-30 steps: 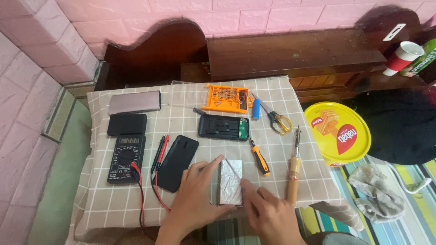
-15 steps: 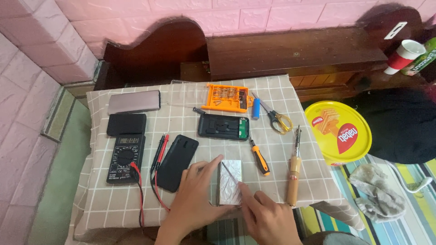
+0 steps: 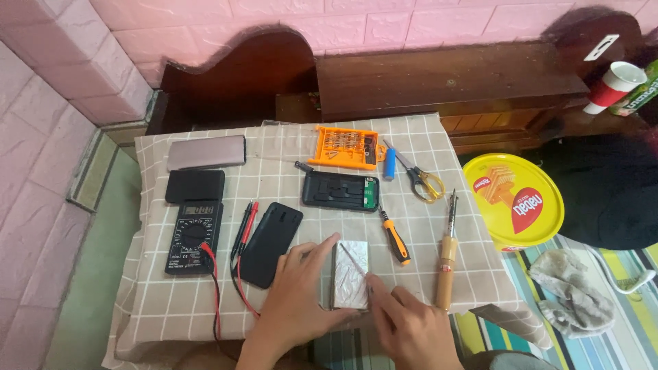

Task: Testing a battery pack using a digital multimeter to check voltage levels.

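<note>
A flat silver foil-wrapped block (image 3: 351,274) lies near the front edge of the checked tablecloth (image 3: 288,171). My left hand (image 3: 298,305) rests against the block's left side, thumb along its edge. My right hand (image 3: 411,325) sits at the block's lower right and pinches a thin metal tool whose tip crosses the block's top. A black phone-shaped case (image 3: 271,243) lies just left of my left hand. An orange-handled screwdriver (image 3: 395,236) lies just right of the block.
Also on the cloth: a multimeter (image 3: 194,236) with red and black leads, a black slab (image 3: 195,186), a grey power bank (image 3: 207,151), an open black battery case (image 3: 341,191), an orange bit set (image 3: 345,147), scissors (image 3: 419,178), a wooden-handled soldering iron (image 3: 447,257). A yellow round tin (image 3: 514,201) stands right.
Both hands stay on the silver block. My right hand has shifted only slightly; nothing else on the table moved.
</note>
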